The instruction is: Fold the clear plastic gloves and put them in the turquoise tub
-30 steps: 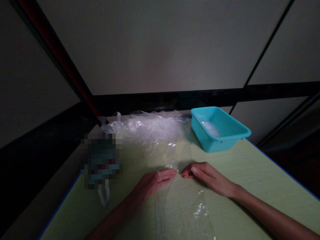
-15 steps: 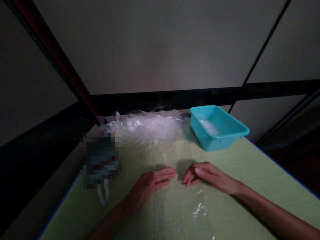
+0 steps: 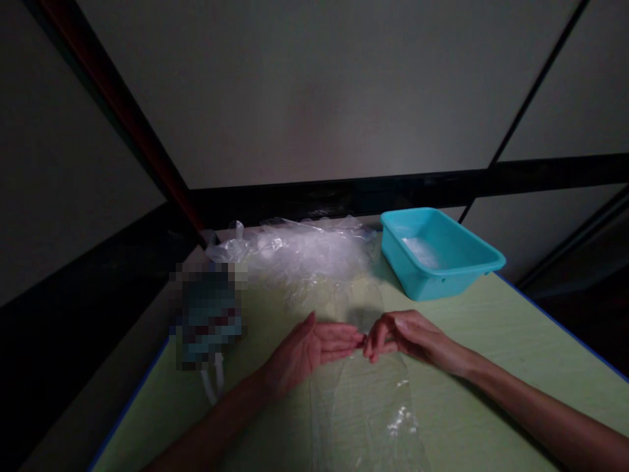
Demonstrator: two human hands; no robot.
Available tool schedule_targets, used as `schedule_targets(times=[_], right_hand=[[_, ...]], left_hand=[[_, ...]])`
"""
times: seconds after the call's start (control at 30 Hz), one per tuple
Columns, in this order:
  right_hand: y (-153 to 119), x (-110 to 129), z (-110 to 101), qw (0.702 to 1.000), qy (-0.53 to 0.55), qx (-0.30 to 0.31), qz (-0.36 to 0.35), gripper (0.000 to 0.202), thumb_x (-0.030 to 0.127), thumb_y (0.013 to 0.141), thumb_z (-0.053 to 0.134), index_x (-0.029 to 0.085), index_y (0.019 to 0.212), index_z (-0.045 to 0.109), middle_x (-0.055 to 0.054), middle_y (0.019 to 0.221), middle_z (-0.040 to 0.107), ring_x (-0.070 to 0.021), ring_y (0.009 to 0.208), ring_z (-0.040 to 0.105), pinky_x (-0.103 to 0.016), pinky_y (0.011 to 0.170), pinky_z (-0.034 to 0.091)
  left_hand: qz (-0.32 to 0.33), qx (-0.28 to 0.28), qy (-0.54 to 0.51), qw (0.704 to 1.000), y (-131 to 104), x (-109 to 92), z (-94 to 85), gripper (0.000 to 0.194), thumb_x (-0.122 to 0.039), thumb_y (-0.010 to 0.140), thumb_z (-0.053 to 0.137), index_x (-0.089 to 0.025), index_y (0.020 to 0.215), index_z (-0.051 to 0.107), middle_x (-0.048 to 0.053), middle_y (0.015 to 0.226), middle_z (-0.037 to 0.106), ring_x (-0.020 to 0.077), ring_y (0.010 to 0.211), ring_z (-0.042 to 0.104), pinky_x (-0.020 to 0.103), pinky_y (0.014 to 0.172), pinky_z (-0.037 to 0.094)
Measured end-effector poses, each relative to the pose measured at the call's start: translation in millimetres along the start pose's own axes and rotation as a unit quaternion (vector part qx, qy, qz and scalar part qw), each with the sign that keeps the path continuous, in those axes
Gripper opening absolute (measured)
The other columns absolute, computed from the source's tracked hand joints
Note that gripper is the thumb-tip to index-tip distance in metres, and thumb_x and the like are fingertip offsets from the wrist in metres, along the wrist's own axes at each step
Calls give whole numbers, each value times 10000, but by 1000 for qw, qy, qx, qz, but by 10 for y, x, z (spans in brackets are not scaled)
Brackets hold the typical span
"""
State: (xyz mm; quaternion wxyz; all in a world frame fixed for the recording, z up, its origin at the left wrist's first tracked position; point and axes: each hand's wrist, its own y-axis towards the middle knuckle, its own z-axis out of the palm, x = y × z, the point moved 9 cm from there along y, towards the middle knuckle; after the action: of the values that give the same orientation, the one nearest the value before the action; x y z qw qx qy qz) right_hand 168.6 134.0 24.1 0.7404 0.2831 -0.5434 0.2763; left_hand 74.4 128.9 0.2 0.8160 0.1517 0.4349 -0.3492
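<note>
Flat on the table lies a clear plastic disposable glove (image 3: 371, 406), its thin finger shapes pointing to the back. My left hand (image 3: 317, 347) is over it with the palm turned up and the fingers stretched out, open. My right hand (image 3: 400, 334) hovers at the glove from the other side, fingers loosely bent and apart, its thumb away from the fingertips. The fingertips of both hands meet or nearly meet above the glove. I see nothing held in either hand, though film so clear is hard to make out.
A heap of crumpled clear plastic (image 3: 314, 252) lies along the back of the table (image 3: 491, 354). A turquoise basin (image 3: 437, 285) with something whitish inside stands at the back right. At the left is a blurred-out item (image 3: 209, 321) with white straps. Behind rises a panelled wall (image 3: 319, 98).
My left hand has moved right and turned its palm upward, bringing its fingertips to those of my right hand. The whole view has shifted slightly.
</note>
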Motion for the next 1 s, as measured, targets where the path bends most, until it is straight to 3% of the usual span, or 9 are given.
schedule_targets(times=[0.17, 0.33, 0.47, 0.63, 0.77, 0.83, 1.0], right_hand=[[2, -123, 15, 997, -74, 6, 36, 460, 484, 871, 398, 102, 716, 602, -73, 726, 601, -165, 757, 580, -320, 716, 436], [-6, -126, 15, 991, -124, 9, 39, 421, 452, 884, 394, 109, 743, 593, -64, 734, 594, -155, 750, 565, -307, 713, 422], [-26, -93, 6, 992, -122, 15, 16, 332, 408, 853, 484, 110, 765, 600, -64, 767, 600, -149, 757, 560, -293, 699, 424], [-115, 101, 33, 992, -114, 19, -50, 147, 274, 786, 599, 130, 756, 588, -60, 788, 604, -149, 765, 565, -287, 667, 438], [-203, 203, 229, 973, -210, 70, -63, 81, 198, 772, 581, 120, 758, 596, -87, 786, 611, -161, 757, 578, -302, 672, 457], [-230, 200, 336, 960, -254, 101, -60, 80, 191, 772, 566, 119, 755, 599, -92, 769, 619, -159, 745, 581, -298, 669, 464], [-231, 129, 448, 942, -299, 139, -60, 90, 201, 778, 550, 133, 750, 602, -83, 736, 629, -154, 735, 578, -287, 657, 468]], left_hand=[[-21, -9, 22, 999, 44, 171, -84, 582, -573, 816, 401, -96, 1065, 622, 168, 1116, 609, 308, 1084, 518, 470, 986, 245], [-17, -19, 25, 999, 38, 153, -90, 593, -598, 781, 444, -110, 1066, 626, 164, 1118, 609, 316, 1078, 522, 468, 971, 274], [-14, 5, 12, 1000, 40, 150, -62, 599, -579, 818, 393, -92, 1095, 605, 170, 1135, 597, 311, 1100, 505, 465, 982, 252], [35, 46, -9, 998, -5, -46, 58, 561, -537, 838, 394, -101, 1146, 567, 140, 1198, 559, 293, 1174, 435, 443, 1014, 186], [61, 86, -13, 994, -51, -228, 192, 607, -548, 848, 349, -80, 1193, 521, 152, 1237, 522, 297, 1211, 386, 447, 1025, 151], [43, 94, 2, 995, -42, -186, 195, 637, -582, 828, 358, -85, 1190, 526, 159, 1233, 524, 310, 1209, 386, 463, 1020, 159], [-8, 55, 56, 997, 20, 88, 11, 604, -586, 800, 425, -118, 1156, 561, 158, 1214, 542, 323, 1187, 413, 477, 1001, 198]])
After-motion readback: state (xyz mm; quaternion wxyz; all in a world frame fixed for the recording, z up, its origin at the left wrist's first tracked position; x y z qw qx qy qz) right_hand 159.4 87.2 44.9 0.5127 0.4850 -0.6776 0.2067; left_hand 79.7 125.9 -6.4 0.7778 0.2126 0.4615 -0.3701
